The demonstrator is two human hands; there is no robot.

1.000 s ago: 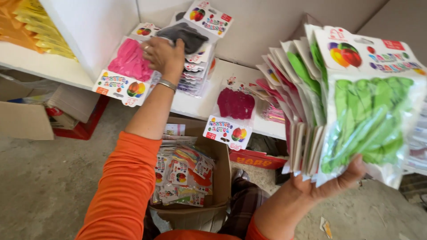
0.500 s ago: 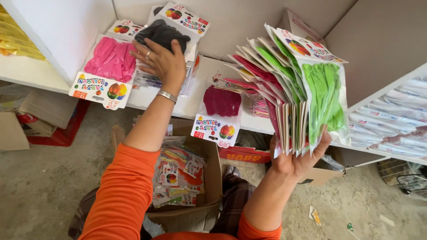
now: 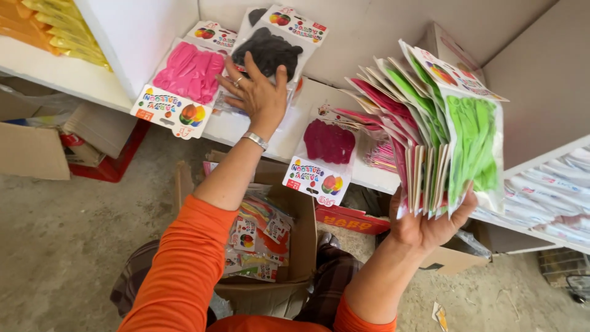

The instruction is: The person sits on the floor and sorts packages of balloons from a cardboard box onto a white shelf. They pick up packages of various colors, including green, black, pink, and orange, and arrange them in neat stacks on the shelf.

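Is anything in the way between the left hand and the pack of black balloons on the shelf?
Nothing visible. The left hand lies spread with its fingertips already on the black balloon pack. The pink balloon pack sits off to the side, not between them.

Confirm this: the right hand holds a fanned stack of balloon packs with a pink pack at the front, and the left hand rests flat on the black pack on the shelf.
Not quite. In the head view the front pack of the stack in the right hand is green, not pink. The left hand does rest flat on the black pack on the shelf.
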